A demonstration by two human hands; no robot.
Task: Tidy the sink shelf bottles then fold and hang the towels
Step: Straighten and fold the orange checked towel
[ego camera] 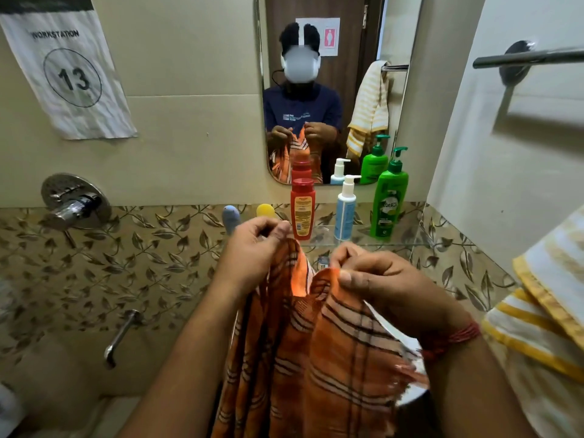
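Observation:
An orange striped towel (319, 349) hangs in front of me, over the sink. My left hand (252, 248) pinches one top corner of it and my right hand (379, 279) pinches the other, a little lower. On the glass shelf (401, 240) behind them stand a red bottle (302, 210), a white and blue pump bottle (345, 208) and a green pump bottle (389, 199), all upright in a row. A blue cap (230, 216) and a yellow cap (265, 210) show just above my left hand. A yellow striped towel (543, 314) hangs at the right edge.
A mirror (335, 90) is above the shelf. A bare metal towel bar (531, 58) is fixed to the right wall. On the left wall are a chrome tap valve (74, 202), a spout (121, 338) and a paper sign (68, 74) numbered 13.

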